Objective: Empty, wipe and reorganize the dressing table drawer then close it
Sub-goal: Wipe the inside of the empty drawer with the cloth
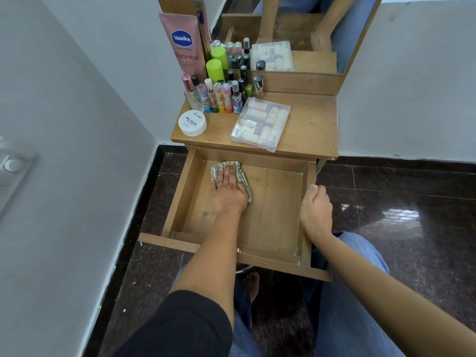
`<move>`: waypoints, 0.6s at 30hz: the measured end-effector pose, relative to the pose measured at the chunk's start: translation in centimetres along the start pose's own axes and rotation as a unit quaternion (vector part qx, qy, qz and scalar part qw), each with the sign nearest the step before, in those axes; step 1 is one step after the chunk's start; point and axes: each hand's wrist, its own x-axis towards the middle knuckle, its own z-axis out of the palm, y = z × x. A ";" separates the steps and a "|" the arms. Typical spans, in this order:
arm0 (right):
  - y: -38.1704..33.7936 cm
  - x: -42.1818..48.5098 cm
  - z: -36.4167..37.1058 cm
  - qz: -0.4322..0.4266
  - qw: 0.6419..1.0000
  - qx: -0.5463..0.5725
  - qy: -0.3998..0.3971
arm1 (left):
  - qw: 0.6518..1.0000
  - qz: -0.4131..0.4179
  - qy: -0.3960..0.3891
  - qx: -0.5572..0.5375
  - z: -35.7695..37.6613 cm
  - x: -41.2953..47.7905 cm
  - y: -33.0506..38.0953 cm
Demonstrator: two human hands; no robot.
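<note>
Two hands are at the pulled-out drawer (pixel 177 194) of the dressing table (pixel 313 124). Far to the left of the left hand, a blurred white switch plate (pixel 11 164) sits on the grey wall.

The left hand (pixel 228 188) lies inside the drawer, near its left wall and toward the back. It is palm down with the fingers straight and close together, pressing a greenish patterned cloth (pixel 246 187) flat on the wooden bottom. The cloth shows past the fingertips and along the hand's right edge.

Beyond this hand, on the tabletop, stands a round white jar (pixel 192 122) marked nail polish. Behind the jar is a tall pink Vaseline tube (pixel 183 45). Just right of the jar is a tight cluster of small bottles (pixel 221 97), with a green-capped bottle (pixel 213 69) at its back.

Between the two hands, and beyond them on the tabletop, a clear plastic box (pixel 261 124) holds pale little tubes and reaches almost to the front edge. Behind it a mirror (pixel 296 29) rises from the table's back.

To the right of the left hand, the drawer bottom is bare wood up to the right wall. The right hand (pixel 315 210) grips that wall, the thumb on the rim and the fingers curled round its top edge. Right of this hand lies dark polished floor (pixel 412 191), and a blue-jeaned leg (pixel 360 292) shows under the forearm.
</note>
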 end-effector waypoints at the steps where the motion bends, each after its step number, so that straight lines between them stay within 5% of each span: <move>1: 0.0 0.0 0.0 0.001 1.000 -0.001 -0.001 | 1.000 0.000 0.001 -0.003 0.0 0.0 0.0; 18: 0.2 -0.1 -0.3 -0.027 0.999 -0.037 0.020 | 0.991 -0.126 -0.004 -0.034 -1.4 0.7 -0.8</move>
